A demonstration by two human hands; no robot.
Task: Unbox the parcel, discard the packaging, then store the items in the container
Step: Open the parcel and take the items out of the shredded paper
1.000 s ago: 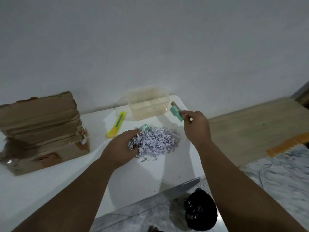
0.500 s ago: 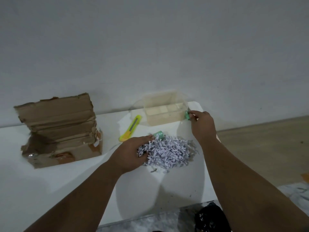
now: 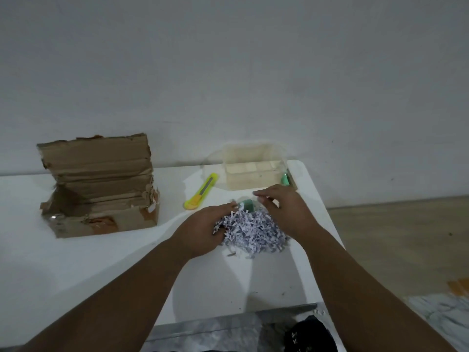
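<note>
We seem to be in a plain home room: bare white wall [image 3: 228, 59], wood-look floor [image 3: 406, 237], white table [image 3: 76, 275].

Yellow utility knife [image 3: 201, 191] flat on white table [image 3: 76, 262]; dark bag-like object [image 3: 308, 335], possibly, on floor below.

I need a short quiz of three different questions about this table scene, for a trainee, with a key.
1. True or false: the cutter lies between the box and the container.
2. What are both hands, left and right, working in? A) shredded paper B) water C) sand
3. Fill in: a green item sticks out at the pile's ____ edge.

Key: 1 true; 2 A; 3 far.
</note>
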